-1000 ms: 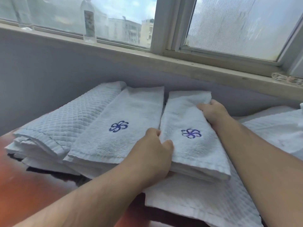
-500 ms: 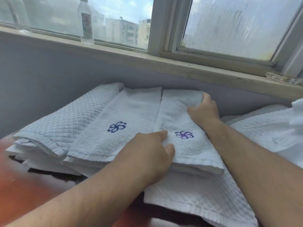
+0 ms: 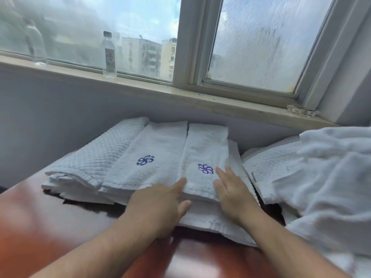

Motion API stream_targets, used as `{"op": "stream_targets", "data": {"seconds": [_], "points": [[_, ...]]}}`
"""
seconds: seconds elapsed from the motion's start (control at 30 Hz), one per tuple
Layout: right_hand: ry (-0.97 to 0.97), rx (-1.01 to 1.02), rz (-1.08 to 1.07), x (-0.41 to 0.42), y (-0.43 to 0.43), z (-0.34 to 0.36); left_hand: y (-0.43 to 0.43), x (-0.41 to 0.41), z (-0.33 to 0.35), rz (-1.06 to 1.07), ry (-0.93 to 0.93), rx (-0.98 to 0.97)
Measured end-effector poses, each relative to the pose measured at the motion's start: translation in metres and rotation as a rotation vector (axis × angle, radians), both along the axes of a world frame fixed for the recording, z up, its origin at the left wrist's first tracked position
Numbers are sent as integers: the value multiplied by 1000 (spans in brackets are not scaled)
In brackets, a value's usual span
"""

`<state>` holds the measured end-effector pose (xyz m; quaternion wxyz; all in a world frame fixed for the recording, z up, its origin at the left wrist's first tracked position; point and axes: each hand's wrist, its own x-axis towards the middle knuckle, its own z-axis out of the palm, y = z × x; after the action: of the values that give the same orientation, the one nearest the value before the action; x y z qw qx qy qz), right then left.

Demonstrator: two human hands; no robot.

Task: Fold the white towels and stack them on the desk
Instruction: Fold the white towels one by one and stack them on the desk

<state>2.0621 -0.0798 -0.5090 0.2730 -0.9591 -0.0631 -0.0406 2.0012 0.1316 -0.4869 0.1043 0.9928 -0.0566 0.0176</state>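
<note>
White cotton covers the far half of the reddish-brown tabletop (image 3: pixel 40 227), pushed up against the grey wall under the windowsill (image 3: pixel 180 95).

From the head view, the folded towel with the purple flower (image 3: pixel 204 153) lies lengthwise on top of a wider waffle-weave towel (image 3: pixel 220 225) whose near hem hangs toward the table edge. The left hand (image 3: pixel 158 205) is relaxed and grips nothing: its forefinger touches the towel's near left corner and its thumb lies against the front edge. The right hand (image 3: pixel 230 191) rests flat, fingers straight, on the towel's near right side, just beside the flower.

Touching that towel on its left is a second folded towel with a blue flower (image 3: pixel 152 155), and beyond that a quilted folded towel (image 3: pixel 98 155) on a low stack. To the right sits another folded waffle towel (image 3: pixel 271 163), partly buried under a loose heap of unfolded towels (image 3: pixel 331 177) that blocks the table's right end.

On the sill stand a clear bottle (image 3: pixel 109 55), a second, blurred bottle (image 3: pixel 36 45) farther left, and a small glass object (image 3: pixel 303 112) in the right corner.
</note>
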Motion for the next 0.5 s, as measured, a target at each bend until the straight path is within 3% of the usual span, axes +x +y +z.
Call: {"op": "stream_targets", "data": {"seconds": [0.23, 0.5], "points": [[-44, -44, 20, -93, -29, 16, -4, -55, -16, 75, -59, -220], [-247, -86, -230, -175, -139, 74, -93, -90, 2, -60, -97, -290]]}}
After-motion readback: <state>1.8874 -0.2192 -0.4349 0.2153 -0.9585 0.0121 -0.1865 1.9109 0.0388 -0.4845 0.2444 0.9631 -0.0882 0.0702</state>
